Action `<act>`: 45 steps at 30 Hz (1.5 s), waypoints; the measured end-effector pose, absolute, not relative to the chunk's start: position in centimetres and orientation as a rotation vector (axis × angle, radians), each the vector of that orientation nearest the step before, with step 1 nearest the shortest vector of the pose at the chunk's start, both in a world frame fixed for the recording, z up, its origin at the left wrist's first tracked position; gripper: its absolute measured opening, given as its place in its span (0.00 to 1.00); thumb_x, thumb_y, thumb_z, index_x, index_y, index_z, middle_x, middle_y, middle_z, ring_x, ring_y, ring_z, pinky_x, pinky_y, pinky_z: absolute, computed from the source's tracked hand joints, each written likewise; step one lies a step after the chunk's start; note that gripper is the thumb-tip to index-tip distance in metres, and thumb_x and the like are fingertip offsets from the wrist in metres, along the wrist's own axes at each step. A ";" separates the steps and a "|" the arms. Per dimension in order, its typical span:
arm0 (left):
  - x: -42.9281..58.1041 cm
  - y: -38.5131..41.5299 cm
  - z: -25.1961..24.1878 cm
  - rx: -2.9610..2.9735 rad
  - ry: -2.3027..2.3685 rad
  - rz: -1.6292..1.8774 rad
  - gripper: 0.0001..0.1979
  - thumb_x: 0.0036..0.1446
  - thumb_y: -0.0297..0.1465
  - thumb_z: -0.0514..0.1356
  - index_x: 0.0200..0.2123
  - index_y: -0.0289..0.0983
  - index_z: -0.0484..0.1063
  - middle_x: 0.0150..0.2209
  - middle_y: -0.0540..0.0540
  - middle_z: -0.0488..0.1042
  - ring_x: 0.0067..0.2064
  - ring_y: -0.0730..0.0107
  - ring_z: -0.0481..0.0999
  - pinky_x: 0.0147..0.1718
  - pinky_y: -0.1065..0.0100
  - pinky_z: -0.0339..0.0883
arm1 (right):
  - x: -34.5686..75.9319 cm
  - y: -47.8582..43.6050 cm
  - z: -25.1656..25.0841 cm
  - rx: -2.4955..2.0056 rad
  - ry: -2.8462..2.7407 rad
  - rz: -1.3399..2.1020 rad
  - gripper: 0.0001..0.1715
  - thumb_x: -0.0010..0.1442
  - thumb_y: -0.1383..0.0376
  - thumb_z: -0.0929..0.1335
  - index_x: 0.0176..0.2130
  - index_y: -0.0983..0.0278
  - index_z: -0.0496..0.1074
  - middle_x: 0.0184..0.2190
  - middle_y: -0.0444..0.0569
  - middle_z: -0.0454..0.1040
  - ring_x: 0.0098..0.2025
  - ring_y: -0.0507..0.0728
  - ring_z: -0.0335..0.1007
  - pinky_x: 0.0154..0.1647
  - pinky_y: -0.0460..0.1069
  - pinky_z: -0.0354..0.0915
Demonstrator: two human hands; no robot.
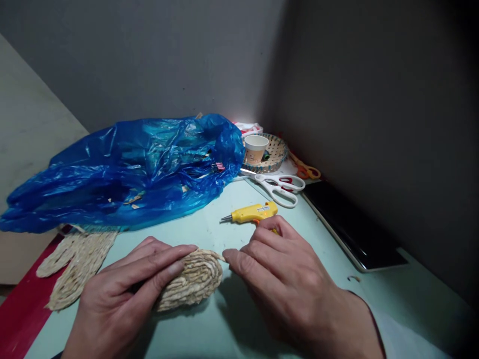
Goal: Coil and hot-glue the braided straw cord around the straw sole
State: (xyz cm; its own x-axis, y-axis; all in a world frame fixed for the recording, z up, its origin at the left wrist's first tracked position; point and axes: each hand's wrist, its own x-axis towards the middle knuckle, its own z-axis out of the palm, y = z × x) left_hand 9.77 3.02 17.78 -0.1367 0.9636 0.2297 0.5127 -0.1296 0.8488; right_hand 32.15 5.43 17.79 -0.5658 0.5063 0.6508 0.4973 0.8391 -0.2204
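Observation:
A coiled oval piece of pale braided cord (pixel 192 279) is held above the table, tilted toward me. My left hand (pixel 127 284) grips its left side between thumb and fingers. At its upper right, my right hand (pixel 280 279) pinches a short end of the cord between thumb and forefinger. A yellow glue gun (pixel 252 213) lies just beyond my right hand, its nozzle pointing left.
A crumpled blue plastic bag (pixel 149 169) covers the back left, near another braided piece (pixel 80 264). White scissors (pixel 279 187), orange-handled scissors (pixel 309 171), a paper cup (pixel 256 149) in a woven basket (pixel 279 152) and a black tablet-like device (pixel 352 224) lie right.

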 end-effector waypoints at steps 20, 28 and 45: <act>10.7 3.1 17.3 1.438 1.812 1.180 0.05 0.52 0.40 0.67 0.32 0.56 0.84 0.38 0.57 0.85 0.45 0.60 0.81 0.49 0.69 0.73 | 31.5 4.4 17.0 -0.890 -2.347 0.276 0.24 0.58 0.76 0.62 0.53 0.80 0.72 0.34 0.58 0.76 0.36 0.64 0.66 0.45 0.64 0.64; 10.3 3.6 16.1 1.224 1.779 1.015 0.19 0.50 0.47 0.69 0.46 0.52 0.82 0.49 0.54 0.84 0.56 0.55 0.77 0.53 0.67 0.71 | 31.1 5.0 16.4 -0.971 -2.379 0.320 0.29 0.56 0.76 0.61 0.57 0.80 0.68 0.39 0.61 0.75 0.41 0.66 0.66 0.50 0.65 0.63; 12.8 2.3 16.4 0.971 1.302 1.127 0.21 0.58 0.40 0.65 0.54 0.47 0.68 0.48 0.49 0.82 0.47 0.63 0.80 0.38 0.73 0.72 | 30.8 5.9 17.0 -0.865 -2.308 0.570 0.23 0.60 0.79 0.61 0.52 0.68 0.70 0.40 0.54 0.77 0.42 0.61 0.68 0.47 0.56 0.62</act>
